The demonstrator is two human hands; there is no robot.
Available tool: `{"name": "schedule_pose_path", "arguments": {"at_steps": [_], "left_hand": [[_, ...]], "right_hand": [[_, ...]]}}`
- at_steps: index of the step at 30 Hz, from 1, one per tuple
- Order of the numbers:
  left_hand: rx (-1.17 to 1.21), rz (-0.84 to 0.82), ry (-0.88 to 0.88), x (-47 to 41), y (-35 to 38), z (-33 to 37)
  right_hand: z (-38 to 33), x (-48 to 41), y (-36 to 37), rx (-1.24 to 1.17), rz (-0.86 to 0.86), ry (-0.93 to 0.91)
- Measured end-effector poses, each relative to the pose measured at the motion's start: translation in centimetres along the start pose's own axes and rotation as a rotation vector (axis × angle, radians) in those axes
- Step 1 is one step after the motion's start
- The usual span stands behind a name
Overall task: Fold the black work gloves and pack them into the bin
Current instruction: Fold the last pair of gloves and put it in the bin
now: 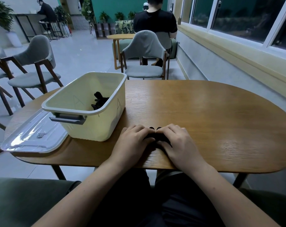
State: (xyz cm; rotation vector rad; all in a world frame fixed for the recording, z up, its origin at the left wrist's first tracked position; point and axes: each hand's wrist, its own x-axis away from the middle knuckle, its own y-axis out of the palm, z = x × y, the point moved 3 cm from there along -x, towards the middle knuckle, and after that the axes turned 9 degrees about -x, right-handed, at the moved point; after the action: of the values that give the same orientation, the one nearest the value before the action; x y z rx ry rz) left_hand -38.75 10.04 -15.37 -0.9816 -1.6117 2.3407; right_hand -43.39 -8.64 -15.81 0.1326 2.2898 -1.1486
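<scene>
Glove: a black glove (157, 137) sits bunched near the worktop's (212, 112) front edge, just right of the bin (96, 126).
Grip: left hand (135, 139) and right hand (177, 139) both curl over the glove, holding it.
Bin: packed gloves (99, 100) lie inside.
Risk: the fold may spring open on release, and a loose lift could drop it off the near edge.
</scene>
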Motion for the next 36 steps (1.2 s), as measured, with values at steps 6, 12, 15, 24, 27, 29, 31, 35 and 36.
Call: {"name": "schedule_pose_path", "arguments": {"at_steps": [6,12,15,24,27,29,31,35,36], "left_hand": [[0.011,0.021,0.032,0.2,-0.4,-0.1],[0.033,0.001,-0.023,-0.1,-0.1,-0.1],[0.048,-0.016,-0.017,-0.1,-0.1,-0.2],[0.061,0.065,0.011,0.2,-0.4,-0.6],[0.064,0.061,-0.016,0.0,-0.2,-0.6],[0.077,0.038,-0.043,-0.3,0.1,-0.7],[0.099,0.013,-0.052,-0.4,0.3,-0.8],[0.111,-0.009,-0.031,-0.6,0.6,-0.8],[0.116,-0.015,-0.026,-0.7,0.6,-0.8]], "right_hand": [[0.3,-0.1,0.4,0.024,-0.012,-0.001],[-0.1,0.1,-0.1,0.014,0.025,-0.029],[0.0,0.1,-0.1,-0.008,0.019,-0.013],[0.4,0.1,0.4,-0.004,0.013,-0.002],[0.4,0.1,0.3,-0.031,0.050,0.010],[0.4,0.3,-0.2,-0.038,0.119,0.029],[0.2,0.5,-0.7,-0.008,0.176,0.034],[0.2,0.5,-0.4,0.052,0.194,0.005],[0.3,0.4,-0.3,0.060,0.189,-0.004]]}}
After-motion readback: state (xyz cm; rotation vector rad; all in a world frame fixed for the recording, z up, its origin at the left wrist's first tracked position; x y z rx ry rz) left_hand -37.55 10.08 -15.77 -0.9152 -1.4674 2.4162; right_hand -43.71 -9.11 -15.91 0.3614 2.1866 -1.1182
